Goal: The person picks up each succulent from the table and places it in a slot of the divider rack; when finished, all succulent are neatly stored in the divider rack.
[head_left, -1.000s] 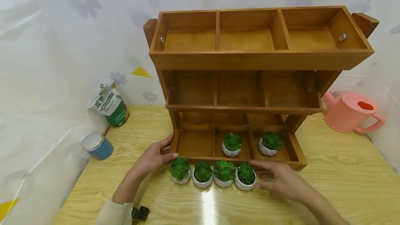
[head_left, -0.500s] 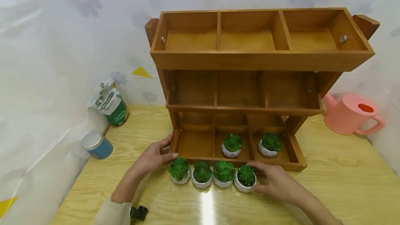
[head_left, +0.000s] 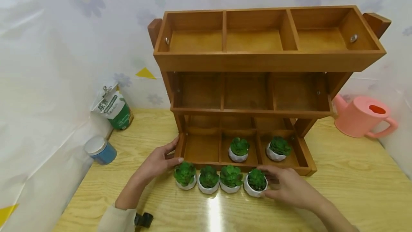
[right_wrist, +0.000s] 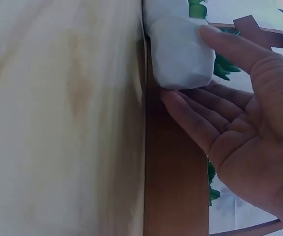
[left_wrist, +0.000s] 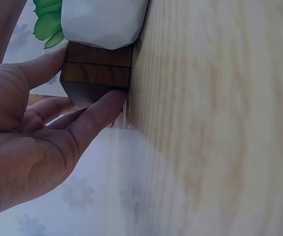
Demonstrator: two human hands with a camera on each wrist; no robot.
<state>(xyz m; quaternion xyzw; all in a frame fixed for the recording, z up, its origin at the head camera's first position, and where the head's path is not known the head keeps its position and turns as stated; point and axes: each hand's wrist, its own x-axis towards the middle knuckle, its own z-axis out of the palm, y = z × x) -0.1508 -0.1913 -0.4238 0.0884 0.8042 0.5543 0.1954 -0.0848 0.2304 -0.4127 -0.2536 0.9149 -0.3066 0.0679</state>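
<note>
A three-tier wooden plant shelf [head_left: 225,62] stands on the table. At its lower left corner, my left hand [head_left: 159,162] holds the end of the bottom tray, thumb at the front and fingers along the side. My right hand [head_left: 291,187] grips a small potted succulent [head_left: 256,182] at the right end of a front row; in the right wrist view its thumb presses the white faceted pot [right_wrist: 180,54]. Beside it in the row are three similar succulents [head_left: 231,179], [head_left: 208,179], [head_left: 185,175]. Two more succulents [head_left: 239,149], [head_left: 278,148] sit in the bottom tray's middle and right compartments.
A pink watering can [head_left: 362,115] stands right of the shelf. To the left are a green-and-white bag [head_left: 116,108] with a clip and a blue jar [head_left: 101,150] with a silvery lid. A small black object [head_left: 143,220] lies near the left sleeve.
The right hand's thumb has come onto the rightmost pot. That pot has shifted slightly right, so a small gap shows beside the neighbouring pot. The left hand has stayed in place.
</note>
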